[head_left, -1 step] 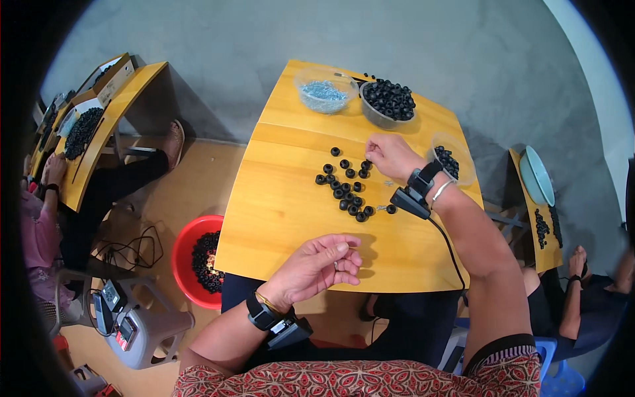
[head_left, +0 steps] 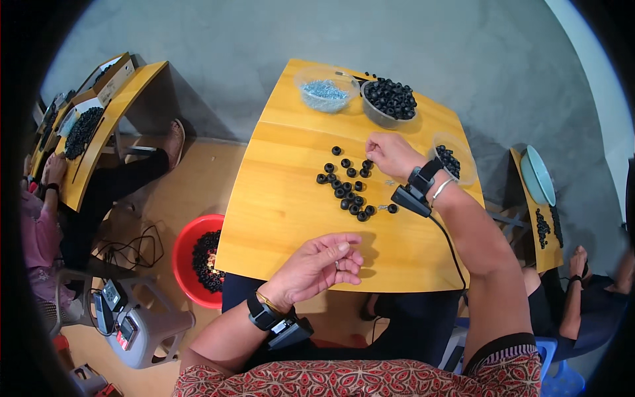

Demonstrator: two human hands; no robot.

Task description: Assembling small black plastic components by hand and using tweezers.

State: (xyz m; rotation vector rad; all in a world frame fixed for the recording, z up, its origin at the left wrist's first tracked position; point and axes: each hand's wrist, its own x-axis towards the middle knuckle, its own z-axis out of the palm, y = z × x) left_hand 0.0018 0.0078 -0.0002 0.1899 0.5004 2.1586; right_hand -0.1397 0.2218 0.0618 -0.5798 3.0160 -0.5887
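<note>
Small round black parts point(head_left: 346, 186) with holes in them lie in a loose cluster on the yellow wooden table point(head_left: 278, 205). At the cluster's upper right, my right hand point(head_left: 393, 155) has its thumb and forefinger pinched on one black part point(head_left: 367, 164), which the fingertips partly cover. Over the table's near edge, my left hand point(head_left: 317, 264) is held palm up with loosely curled fingers and nothing in it. Some tiny metal screws point(head_left: 382, 208) lie just right of the cluster, beside a lone black part point(head_left: 392, 208).
At the far side stand a clear bowl of small bluish metal pieces point(head_left: 324, 96) and a full bowl of black parts point(head_left: 389, 102). Another clear tub point(head_left: 453, 159) sits by my right wrist. A red basin point(head_left: 188, 291) stands on the floor at left. Other people sit at side tables.
</note>
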